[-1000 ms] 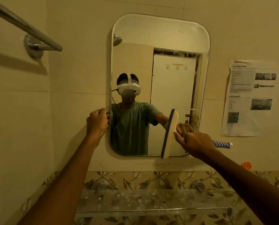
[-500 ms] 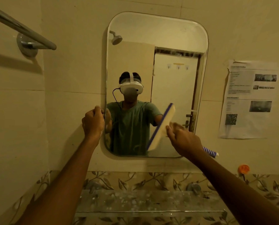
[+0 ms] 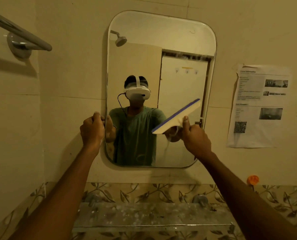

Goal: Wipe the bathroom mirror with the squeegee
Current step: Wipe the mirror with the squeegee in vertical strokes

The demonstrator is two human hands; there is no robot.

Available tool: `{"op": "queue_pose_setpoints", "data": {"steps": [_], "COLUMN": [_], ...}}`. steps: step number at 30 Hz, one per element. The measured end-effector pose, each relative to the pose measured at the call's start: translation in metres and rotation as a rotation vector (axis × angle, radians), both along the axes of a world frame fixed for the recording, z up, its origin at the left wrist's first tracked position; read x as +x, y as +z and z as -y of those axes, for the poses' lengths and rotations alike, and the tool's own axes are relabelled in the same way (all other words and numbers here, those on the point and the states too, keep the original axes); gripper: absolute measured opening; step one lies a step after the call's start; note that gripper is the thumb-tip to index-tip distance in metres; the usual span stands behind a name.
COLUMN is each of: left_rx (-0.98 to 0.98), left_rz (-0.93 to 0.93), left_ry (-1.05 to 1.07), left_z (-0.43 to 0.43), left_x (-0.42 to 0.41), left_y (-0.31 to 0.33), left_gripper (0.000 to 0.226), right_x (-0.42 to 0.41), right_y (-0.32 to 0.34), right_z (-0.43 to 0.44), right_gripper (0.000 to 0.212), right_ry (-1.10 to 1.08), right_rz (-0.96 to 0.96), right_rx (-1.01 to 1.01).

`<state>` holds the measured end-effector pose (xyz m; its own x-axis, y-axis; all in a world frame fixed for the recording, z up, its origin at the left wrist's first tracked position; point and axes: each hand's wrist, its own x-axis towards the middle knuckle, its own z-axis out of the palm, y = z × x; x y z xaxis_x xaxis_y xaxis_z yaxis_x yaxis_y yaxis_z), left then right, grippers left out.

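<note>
up close, squeegee (image 3: pixel 177 116) in right hand (image 3: pixel 196 137), against mirror (image 3: pixel 161 40)

Wall notice (image 3: pixel 258 106) print blurred (nothing legible)

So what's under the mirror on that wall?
Below the mirror runs a leaf-patterned tile band, then a spotted glass shelf on two metal brackets. Both forearms cover the shelf's ends; nothing clearly stands on it.

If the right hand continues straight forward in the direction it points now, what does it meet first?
Probably the mirror: the right hand reaches toward its lower right glass, with the squeegee ahead of it. Depth is unclear.
</note>
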<state>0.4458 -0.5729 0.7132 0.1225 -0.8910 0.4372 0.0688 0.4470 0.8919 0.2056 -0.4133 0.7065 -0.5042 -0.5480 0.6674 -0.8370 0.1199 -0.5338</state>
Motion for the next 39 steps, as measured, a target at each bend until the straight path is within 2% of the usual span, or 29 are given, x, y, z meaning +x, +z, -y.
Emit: {"op": "queue_pose_setpoints", "data": {"steps": [6, 9, 12, 20, 22, 26, 30, 34, 39], "left_rx": [-0.006, -0.001, 0.024, 0.088, 0.094, 0.084, 0.031, -0.041, -0.041], "left_rz": [-0.001, -0.036, -0.070, -0.075, -0.055, -0.009, 0.051, 0.120, 0.096], "left_ry": [0.010, -0.004, -0.019, -0.008, 0.003, 0.049, 0.114, 0.191, 0.188], "left_z": [0.000, -0.004, -0.008, -0.013, -0.014, -0.012, -0.009, -0.010, -0.010], "left_x": [-0.003, -0.002, -0.002, -0.001, -0.001, -0.002, -0.009, -0.015, -0.019], "left_y": [-0.003, -0.002, -0.008, -0.026, -0.022, -0.020, -0.024, -0.028, -0.032], "left_gripper": [0.040, 0.038, 0.035, 0.035, 0.036, 0.039, 0.041, 0.035, 0.034], "right_x": [-0.012, -0.010, -0.001, 0.082, 0.092, 0.067, 0.010, -0.035, -0.057], "right_y": [-0.065, -0.078, -0.075, -0.079, -0.071, -0.068, -0.073, -0.068, -0.066], "right_z": [-0.009, -0.016, -0.022, 0.036, 0.048, 0.048, 0.016, -0.027, -0.043], "right_gripper": [0.061, 0.060, 0.062, 0.066, 0.063, 0.075, 0.062, 0.058, 0.072], "right_ry": [-0.022, -0.071, -0.073, 0.046, 0.029, -0.003, -0.010, -0.107, -0.176], "right_rz": [0.229, 0.268, 0.163, -0.570, -0.673, -0.674, -0.557, -0.593, -0.545], "right_rx": [0.050, 0.091, 0.106, 0.387, 0.399, 0.363, 0.493, 0.562, 0.554]}}
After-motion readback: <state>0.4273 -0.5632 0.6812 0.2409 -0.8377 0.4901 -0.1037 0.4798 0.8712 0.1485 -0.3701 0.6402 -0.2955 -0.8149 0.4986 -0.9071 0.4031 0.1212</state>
